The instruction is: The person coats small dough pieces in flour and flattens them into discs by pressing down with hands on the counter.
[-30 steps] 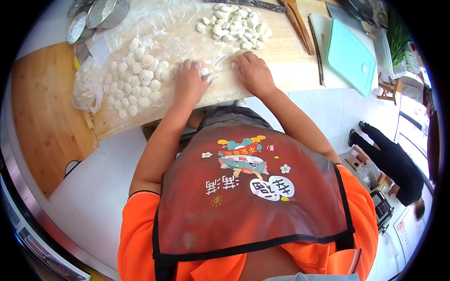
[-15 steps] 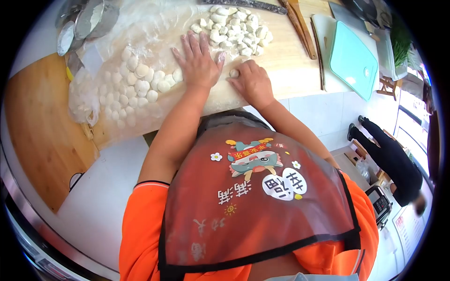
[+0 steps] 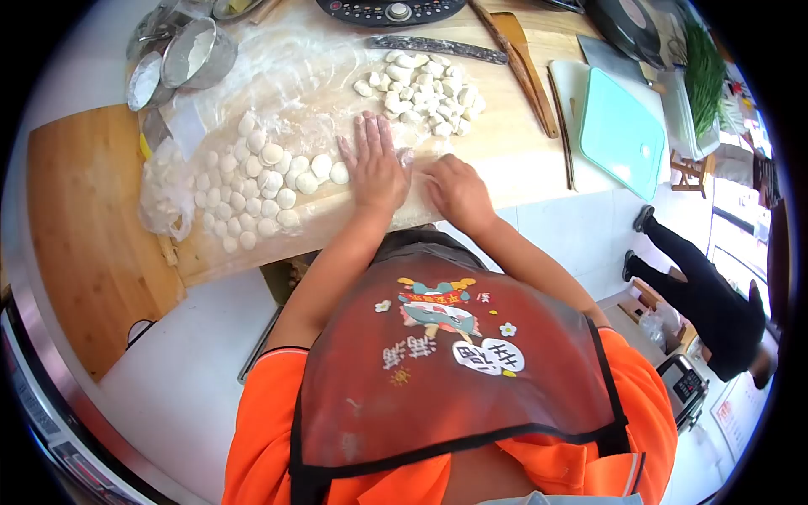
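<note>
My left hand (image 3: pixel 376 168) lies palm down on the floured board, fingers stretched out and dusted with flour; its palm hides whatever is under it. Close to its thumb is my right hand (image 3: pixel 459 194), with fingers curled down against the board. I cannot make out what, if anything, is in those fingers. Beyond both hands sits a heap of small cut dough pieces (image 3: pixel 425 91). Left of my left hand are many flattened dough rounds (image 3: pixel 252 187), the nearest one almost beside my wrist.
A floured rolling pin (image 3: pixel 438 48) lies behind the heap. Wooden utensils (image 3: pixel 526 71), a chopping board with a mint-green lid (image 3: pixel 623 135) and a cleaver (image 3: pixel 613 57) are rightward. A metal flour bowl (image 3: pixel 200 55) and plastic bag (image 3: pixel 166 189) are leftward. A person (image 3: pixel 707 307) stands at right.
My right hand has shifted slightly against the board, and the small dough piece seen at its fingertips is no longer visible. My left hand stays flat. The whole view has tilted, showing more of the table's back.
</note>
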A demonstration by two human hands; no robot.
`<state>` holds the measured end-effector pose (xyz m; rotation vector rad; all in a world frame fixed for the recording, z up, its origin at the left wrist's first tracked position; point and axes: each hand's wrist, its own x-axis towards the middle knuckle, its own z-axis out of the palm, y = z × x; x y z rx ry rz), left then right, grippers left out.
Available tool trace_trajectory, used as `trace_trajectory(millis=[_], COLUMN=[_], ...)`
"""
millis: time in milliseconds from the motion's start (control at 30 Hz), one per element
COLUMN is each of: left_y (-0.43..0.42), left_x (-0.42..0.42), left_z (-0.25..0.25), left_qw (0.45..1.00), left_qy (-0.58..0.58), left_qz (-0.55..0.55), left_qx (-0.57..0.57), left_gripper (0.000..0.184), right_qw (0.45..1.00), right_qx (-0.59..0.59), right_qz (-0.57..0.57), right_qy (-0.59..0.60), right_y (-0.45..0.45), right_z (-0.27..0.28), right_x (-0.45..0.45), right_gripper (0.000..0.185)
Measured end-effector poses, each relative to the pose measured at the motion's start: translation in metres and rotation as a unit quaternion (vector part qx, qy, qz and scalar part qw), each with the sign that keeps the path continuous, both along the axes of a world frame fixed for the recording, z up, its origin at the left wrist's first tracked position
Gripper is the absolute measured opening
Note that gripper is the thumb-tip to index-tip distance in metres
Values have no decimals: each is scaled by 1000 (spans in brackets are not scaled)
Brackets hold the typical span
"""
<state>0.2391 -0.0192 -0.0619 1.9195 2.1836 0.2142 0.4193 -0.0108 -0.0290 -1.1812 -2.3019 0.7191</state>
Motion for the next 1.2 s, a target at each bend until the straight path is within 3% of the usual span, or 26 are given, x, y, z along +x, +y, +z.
trace_trajectory(millis=[167,233,333,433,467,500,567,700,767,833,867,1000,1067,1100,1133,1167,1200], left_y=[17,20,12,15,17,23,43,86,109,121,119,105,106,100,98,90,81], left_x=[1,0,-25,-87,-112,-135,-172,-190,-167,-137,-123,-81,-77,-76,-83,-94,-114], left_z=[-4,1,-1,0,-11,-15,-16,-25,-23,-25,-24,-33,-37,-39,-29,-16,-22], left_qw=[1000,999,997,991,991,989,979,987,989,974,974,950,919,890,886,850,853], left_qy=[15,31,9,116,108,125,197,104,-14,-103,-46,-136,-317,-404,-424,-477,-475], left_qz=[5,-9,-42,-55,-51,-47,-24,-17,-77,-142,-166,-213,-126,-77,12,66,69], left_qx=[18,17,70,29,53,70,48,122,123,142,148,181,199,200,184,212,205], left_gripper=[86,87,83,77,71,67,63,53,50,50,52,58,55,54,51,47,44], right_qw=[997,985,978,973,965,946,946,950,949,964,970,976,975,981,985,985,977], right_qx=[60,149,117,101,25,29,81,153,173,148,137,152,165,154,146,144,136], right_qz=[-42,-74,-113,-95,-87,-65,-43,97,146,131,125,-48,-77,-34,9,54,116], right_qy=[-4,-40,-129,-184,-246,-315,-311,-253,-220,-180,-159,-151,-129,-111,-93,-74,-114], right_y=[59,108,163,177,177,169,146,95,78,67,69,106,126,116,108,106,92], right_z=[14,-1,-11,-9,-8,-5,-16,-22,-10,-3,0,-4,-6,-5,-5,-4,0], right_x=[1,-19,-59,-98,-114,-127,-137,-129,-112,-86,-74,-41,-43,-47,-54,-62,-69], right_gripper=[22,31,51,61,62,68,64,60,60,60,60,57,56,56,57,58,60])
